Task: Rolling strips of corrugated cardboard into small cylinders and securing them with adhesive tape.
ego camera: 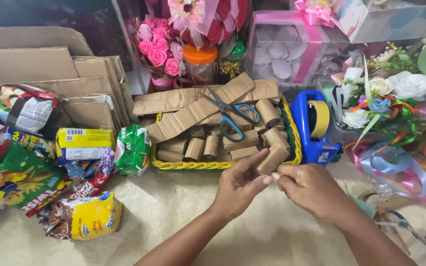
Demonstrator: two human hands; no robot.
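While both hands are pinching a cardboard roll (272,158) just in front of the basket (296,143), the left hand (240,186) is gripping its side and the right hand (309,189) its end; scissors (232,116) are lying across the basket.

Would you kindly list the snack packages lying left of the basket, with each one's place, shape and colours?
Green packet: beside the basket's left edge, crumpled, green and white.
Yellow pack: left of the green one, rectangular, with a white label.
Yellow pouch: nearest the front, puffy, yellow and brown.
Green bag: far left, flat, green with yellow snack pictures.
Dark bag: back left, by the cardboard, black, red and white.
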